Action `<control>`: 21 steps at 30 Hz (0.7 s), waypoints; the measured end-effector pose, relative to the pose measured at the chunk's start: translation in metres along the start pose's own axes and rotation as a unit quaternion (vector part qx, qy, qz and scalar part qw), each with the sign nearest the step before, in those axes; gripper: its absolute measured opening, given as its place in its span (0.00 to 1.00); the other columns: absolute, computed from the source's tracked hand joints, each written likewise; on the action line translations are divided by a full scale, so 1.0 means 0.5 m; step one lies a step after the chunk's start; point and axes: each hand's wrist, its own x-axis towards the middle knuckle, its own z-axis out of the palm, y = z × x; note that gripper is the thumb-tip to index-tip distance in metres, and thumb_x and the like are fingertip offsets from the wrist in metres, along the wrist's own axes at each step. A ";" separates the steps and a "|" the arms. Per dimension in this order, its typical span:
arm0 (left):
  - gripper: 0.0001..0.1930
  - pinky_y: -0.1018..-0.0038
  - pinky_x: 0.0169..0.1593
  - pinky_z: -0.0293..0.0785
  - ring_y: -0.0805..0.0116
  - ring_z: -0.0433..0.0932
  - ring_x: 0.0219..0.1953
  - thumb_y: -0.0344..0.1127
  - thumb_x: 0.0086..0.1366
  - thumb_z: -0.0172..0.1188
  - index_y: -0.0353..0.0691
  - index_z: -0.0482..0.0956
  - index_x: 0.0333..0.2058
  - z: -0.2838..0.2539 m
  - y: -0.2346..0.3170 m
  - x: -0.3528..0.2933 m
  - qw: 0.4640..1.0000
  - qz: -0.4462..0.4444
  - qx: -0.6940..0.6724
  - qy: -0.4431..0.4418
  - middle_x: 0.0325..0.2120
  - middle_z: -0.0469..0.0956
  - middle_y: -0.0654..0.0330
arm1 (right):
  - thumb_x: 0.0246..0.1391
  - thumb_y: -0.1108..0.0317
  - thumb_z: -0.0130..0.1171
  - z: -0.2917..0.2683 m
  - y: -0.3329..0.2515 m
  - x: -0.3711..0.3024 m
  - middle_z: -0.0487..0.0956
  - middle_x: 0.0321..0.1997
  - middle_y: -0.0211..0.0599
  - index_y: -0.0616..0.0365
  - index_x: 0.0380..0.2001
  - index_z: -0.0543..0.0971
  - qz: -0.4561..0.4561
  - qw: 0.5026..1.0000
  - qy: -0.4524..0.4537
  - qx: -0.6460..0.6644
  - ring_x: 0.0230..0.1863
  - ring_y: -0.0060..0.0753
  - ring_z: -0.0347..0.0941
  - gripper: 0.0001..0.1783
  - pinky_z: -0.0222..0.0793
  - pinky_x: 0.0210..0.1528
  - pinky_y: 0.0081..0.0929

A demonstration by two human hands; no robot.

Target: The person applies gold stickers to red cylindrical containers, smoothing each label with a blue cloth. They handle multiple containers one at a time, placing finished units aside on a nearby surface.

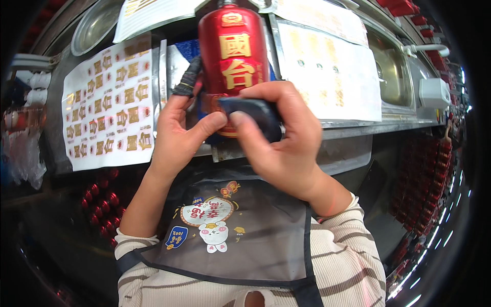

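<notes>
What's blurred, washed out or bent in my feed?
Head view: the dark object in the right hand looks smeared, the red bottle crisper; head view: the white sheet at right looks washed out; head view: red items bend along the right rim.

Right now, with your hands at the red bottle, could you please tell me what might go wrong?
The dark tool in the right hand is at the lower part of the red bottle, so uneven pressure might scuff the surface there.

The bottle looks glossy, so it could slip if the left hand holds it loosely.

The printed sheet on the left lies close to the left forearm, which might nudge it.
</notes>
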 end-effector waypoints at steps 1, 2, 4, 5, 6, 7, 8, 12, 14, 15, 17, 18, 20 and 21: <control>0.36 0.68 0.65 0.65 0.67 0.71 0.60 0.33 0.59 0.72 0.31 0.66 0.63 -0.003 0.002 -0.003 0.999 0.013 0.046 -0.002 0.57 0.74 0.54 | 0.52 0.74 0.68 -0.010 0.009 -0.006 0.79 0.38 0.34 0.63 0.41 0.77 0.029 0.999 0.011 -0.026 0.38 0.21 0.75 0.14 0.72 0.43 0.20; 0.36 0.68 0.65 0.65 0.67 0.70 0.60 0.33 0.59 0.73 0.30 0.66 0.63 0.000 -0.001 -0.005 0.999 0.018 0.049 0.007 0.58 0.73 0.55 | 0.52 0.75 0.67 -0.026 0.009 -0.010 0.79 0.37 0.34 0.62 0.40 0.77 0.108 0.993 0.034 0.014 0.37 0.24 0.76 0.13 0.73 0.41 0.22; 0.36 0.68 0.66 0.63 0.65 0.69 0.61 0.35 0.59 0.73 0.29 0.66 0.62 0.001 -0.003 -0.004 0.997 0.024 0.071 0.007 0.58 0.70 0.55 | 0.53 0.76 0.65 -0.065 0.051 -0.021 0.79 0.37 0.33 0.62 0.40 0.77 0.195 0.977 0.073 0.043 0.36 0.23 0.76 0.11 0.74 0.39 0.21; 0.37 0.68 0.66 0.63 0.65 0.68 0.62 0.36 0.59 0.73 0.29 0.66 0.63 -0.001 -0.005 -0.005 0.997 0.025 0.068 0.010 0.58 0.70 0.55 | 0.54 0.76 0.65 -0.078 0.086 -0.030 0.79 0.38 0.31 0.63 0.40 0.77 0.201 0.975 0.091 0.035 0.37 0.19 0.74 0.11 0.73 0.40 0.19; 0.37 0.68 0.66 0.63 0.65 0.68 0.62 0.36 0.59 0.73 0.29 0.66 0.63 -0.003 -0.012 -0.005 0.998 0.025 0.063 0.011 0.57 0.70 0.55 | 0.55 0.76 0.65 -0.080 0.091 -0.031 0.78 0.39 0.32 0.63 0.41 0.76 0.225 0.967 0.101 0.067 0.37 0.19 0.74 0.12 0.72 0.40 0.19; 0.37 0.67 0.67 0.62 0.64 0.67 0.62 0.37 0.60 0.73 0.29 0.66 0.63 -0.003 -0.019 -0.005 0.998 0.024 0.057 0.011 0.57 0.70 0.55 | 0.55 0.76 0.66 -0.069 0.077 -0.034 0.78 0.39 0.31 0.63 0.42 0.76 0.187 0.974 0.089 0.094 0.37 0.18 0.74 0.12 0.72 0.40 0.18; 0.37 0.67 0.66 0.62 0.64 0.67 0.62 0.37 0.59 0.73 0.32 0.66 0.63 -0.005 -0.015 -0.002 0.999 0.016 0.042 0.003 0.57 0.70 0.53 | 0.56 0.75 0.66 -0.049 0.052 -0.038 0.78 0.39 0.31 0.63 0.42 0.76 0.149 0.978 0.078 0.120 0.37 0.18 0.74 0.12 0.72 0.40 0.17; 0.35 0.68 0.65 0.63 0.65 0.69 0.59 0.37 0.59 0.73 0.35 0.69 0.63 -0.006 -0.011 -0.004 0.992 0.028 0.121 -0.009 0.56 0.69 0.54 | 0.55 0.74 0.68 -0.058 0.092 -0.043 0.78 0.41 0.32 0.63 0.43 0.76 0.268 0.946 0.112 0.146 0.37 0.15 0.73 0.14 0.70 0.39 0.13; 0.35 0.68 0.65 0.62 0.65 0.69 0.59 0.37 0.59 0.73 0.35 0.69 0.62 -0.006 -0.007 -0.002 0.995 0.034 0.099 0.004 0.54 0.70 0.55 | 0.54 0.73 0.69 -0.071 0.085 -0.049 0.78 0.41 0.32 0.63 0.43 0.76 0.272 0.947 0.111 0.134 0.37 0.15 0.73 0.15 0.71 0.39 0.13; 0.35 0.68 0.65 0.62 0.65 0.69 0.59 0.38 0.59 0.73 0.35 0.69 0.62 -0.002 -0.007 -0.003 0.996 0.033 0.085 0.006 0.54 0.71 0.55 | 0.53 0.72 0.70 -0.064 0.060 -0.056 0.78 0.41 0.31 0.63 0.43 0.76 0.176 0.966 0.091 0.164 0.37 0.15 0.73 0.16 0.71 0.40 0.13; 0.34 0.67 0.66 0.60 0.64 0.69 0.58 0.39 0.59 0.73 0.35 0.70 0.61 0.002 -0.011 -0.002 0.997 0.035 0.065 0.013 0.52 0.73 0.55 | 0.54 0.74 0.69 -0.053 0.055 -0.048 0.77 0.40 0.30 0.62 0.43 0.76 0.248 0.955 0.072 0.144 0.38 0.15 0.73 0.15 0.70 0.41 0.14; 0.34 0.66 0.68 0.58 0.64 0.69 0.59 0.40 0.59 0.73 0.35 0.71 0.61 0.002 -0.010 -0.002 0.996 0.038 0.075 0.015 0.52 0.74 0.56 | 0.56 0.75 0.67 -0.047 0.085 -0.044 0.77 0.39 0.29 0.63 0.44 0.75 0.261 0.948 0.121 0.138 0.38 0.16 0.72 0.14 0.70 0.41 0.15; 0.33 0.60 0.72 0.46 0.63 0.69 0.60 0.44 0.59 0.72 0.37 0.73 0.59 -0.003 -0.011 -0.002 0.991 0.050 0.124 0.006 0.52 0.78 0.57 | 0.55 0.79 0.66 -0.060 0.085 -0.050 0.77 0.38 0.29 0.63 0.43 0.76 0.167 0.977 0.125 0.052 0.37 0.17 0.72 0.13 0.70 0.39 0.16; 0.32 0.59 0.73 0.44 0.63 0.69 0.60 0.45 0.59 0.72 0.37 0.73 0.59 -0.003 -0.012 0.000 0.992 0.049 0.117 0.007 0.51 0.79 0.57 | 0.55 0.79 0.66 -0.055 0.063 -0.058 0.77 0.38 0.30 0.63 0.43 0.76 0.110 0.984 0.131 0.051 0.36 0.18 0.73 0.13 0.71 0.39 0.16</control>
